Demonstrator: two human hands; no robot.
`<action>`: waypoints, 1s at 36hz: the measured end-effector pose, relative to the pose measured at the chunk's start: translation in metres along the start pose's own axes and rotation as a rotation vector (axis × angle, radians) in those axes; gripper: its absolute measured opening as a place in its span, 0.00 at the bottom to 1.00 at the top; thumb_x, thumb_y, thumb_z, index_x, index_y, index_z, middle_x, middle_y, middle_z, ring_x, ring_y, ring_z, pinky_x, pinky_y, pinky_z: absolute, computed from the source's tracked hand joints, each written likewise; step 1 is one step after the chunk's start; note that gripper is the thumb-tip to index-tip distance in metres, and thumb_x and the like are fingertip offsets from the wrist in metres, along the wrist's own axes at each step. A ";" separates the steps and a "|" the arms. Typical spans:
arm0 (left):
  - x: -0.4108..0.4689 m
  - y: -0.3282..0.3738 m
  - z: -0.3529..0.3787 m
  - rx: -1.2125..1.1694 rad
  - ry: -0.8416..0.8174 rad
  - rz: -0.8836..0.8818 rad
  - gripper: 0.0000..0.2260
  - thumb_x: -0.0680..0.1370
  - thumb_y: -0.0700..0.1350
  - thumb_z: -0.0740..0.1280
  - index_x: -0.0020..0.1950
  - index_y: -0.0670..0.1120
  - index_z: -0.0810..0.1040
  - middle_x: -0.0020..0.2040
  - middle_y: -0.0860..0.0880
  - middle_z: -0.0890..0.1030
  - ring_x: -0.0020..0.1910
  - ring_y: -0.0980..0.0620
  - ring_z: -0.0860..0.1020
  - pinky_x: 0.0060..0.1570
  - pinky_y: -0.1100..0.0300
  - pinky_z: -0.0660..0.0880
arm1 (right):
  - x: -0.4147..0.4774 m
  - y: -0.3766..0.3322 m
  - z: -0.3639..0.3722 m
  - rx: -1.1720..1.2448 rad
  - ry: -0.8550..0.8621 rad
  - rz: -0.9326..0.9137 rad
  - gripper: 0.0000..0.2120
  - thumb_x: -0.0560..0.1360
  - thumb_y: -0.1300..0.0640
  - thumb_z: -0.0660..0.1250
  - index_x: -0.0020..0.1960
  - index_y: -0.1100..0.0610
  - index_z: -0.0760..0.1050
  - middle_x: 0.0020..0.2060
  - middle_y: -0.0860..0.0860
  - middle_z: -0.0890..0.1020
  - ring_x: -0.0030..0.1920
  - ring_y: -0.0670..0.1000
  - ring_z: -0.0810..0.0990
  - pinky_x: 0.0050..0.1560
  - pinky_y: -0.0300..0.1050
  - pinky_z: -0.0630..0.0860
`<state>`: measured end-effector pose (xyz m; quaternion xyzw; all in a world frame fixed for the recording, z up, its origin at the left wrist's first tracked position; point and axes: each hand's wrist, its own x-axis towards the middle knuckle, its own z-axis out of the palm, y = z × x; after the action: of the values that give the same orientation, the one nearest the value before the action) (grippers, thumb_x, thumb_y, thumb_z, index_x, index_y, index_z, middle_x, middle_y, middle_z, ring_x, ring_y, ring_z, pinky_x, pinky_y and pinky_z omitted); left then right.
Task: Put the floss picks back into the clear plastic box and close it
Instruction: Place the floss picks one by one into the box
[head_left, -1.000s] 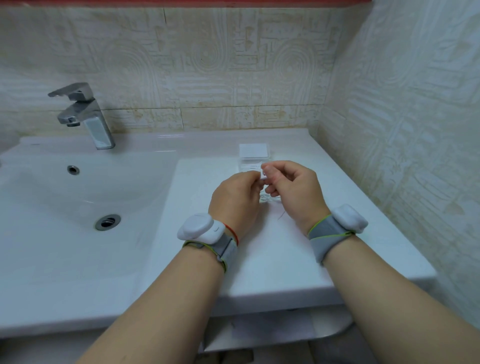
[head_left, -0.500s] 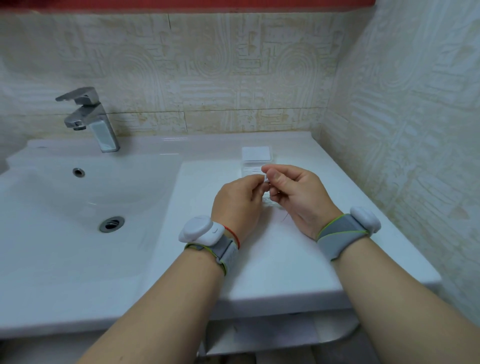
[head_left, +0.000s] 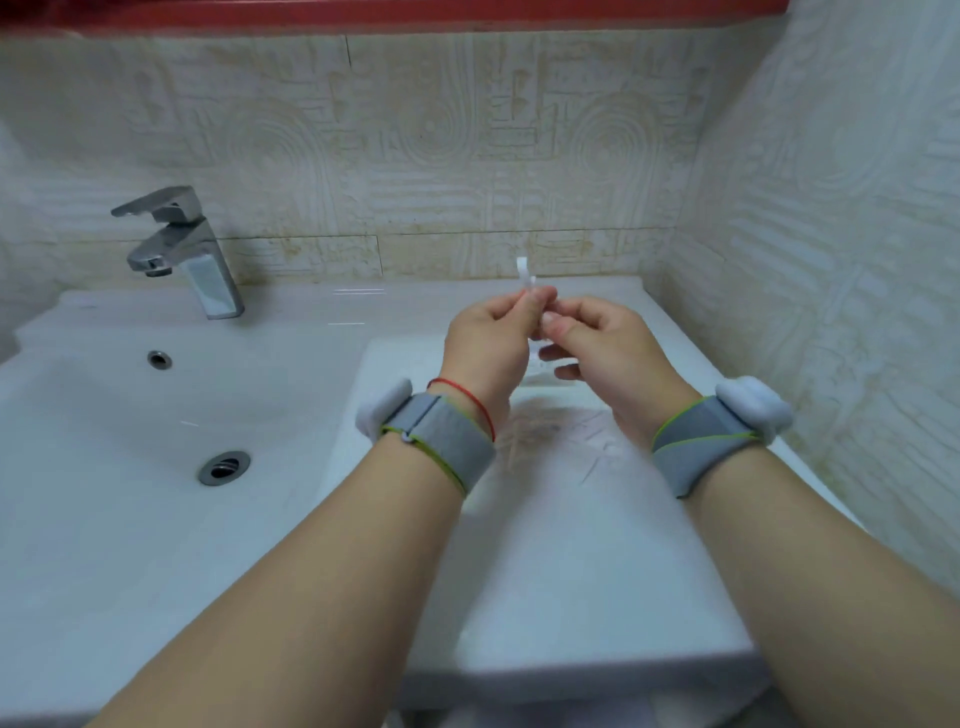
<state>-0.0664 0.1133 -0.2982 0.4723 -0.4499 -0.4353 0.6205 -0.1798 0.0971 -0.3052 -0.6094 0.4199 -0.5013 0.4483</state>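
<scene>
My left hand (head_left: 488, 343) and my right hand (head_left: 605, 348) are raised together above the white counter (head_left: 571, 545). Both pinch a small bunch of white floss picks (head_left: 525, 278) between thumb and fingers, and one pick's head sticks up above my left fingertips. Several more loose picks (head_left: 563, 428) lie scattered on the counter under my wrists, blurred. The clear plastic box is almost wholly hidden behind my hands; only a pale sliver (head_left: 540, 364) shows between them.
A white basin (head_left: 130, 467) with a drain (head_left: 224, 466) fills the left side, and a chrome tap (head_left: 179, 249) stands behind it. Tiled walls close off the back and the right. The counter's front edge (head_left: 597, 670) lies near my forearms.
Both hands have risen from just above the counter, carrying the pinched picks upward. They now cover the box that stood in view behind them.
</scene>
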 end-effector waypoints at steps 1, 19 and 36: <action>0.006 0.000 0.004 -0.069 -0.016 -0.023 0.05 0.78 0.44 0.67 0.45 0.49 0.82 0.41 0.52 0.84 0.41 0.58 0.80 0.41 0.68 0.74 | 0.007 -0.001 0.000 -0.017 -0.020 -0.011 0.05 0.78 0.56 0.65 0.49 0.51 0.80 0.41 0.48 0.84 0.38 0.45 0.81 0.38 0.38 0.76; 0.054 -0.039 -0.028 0.515 0.320 0.020 0.13 0.74 0.44 0.63 0.57 0.47 0.80 0.54 0.49 0.82 0.55 0.47 0.78 0.59 0.52 0.74 | 0.053 0.044 -0.024 -0.824 0.109 -0.283 0.05 0.74 0.54 0.69 0.48 0.52 0.82 0.41 0.45 0.75 0.43 0.48 0.75 0.46 0.40 0.68; 0.056 -0.052 -0.027 0.888 0.163 -0.067 0.14 0.70 0.54 0.59 0.51 0.54 0.80 0.51 0.51 0.82 0.55 0.44 0.77 0.57 0.48 0.74 | 0.052 0.046 -0.018 -0.848 0.009 -0.253 0.03 0.72 0.51 0.69 0.44 0.46 0.82 0.35 0.38 0.74 0.42 0.44 0.74 0.51 0.43 0.73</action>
<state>-0.0339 0.0550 -0.3445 0.7398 -0.5272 -0.1813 0.3767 -0.1929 0.0338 -0.3362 -0.7838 0.5125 -0.3382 0.0922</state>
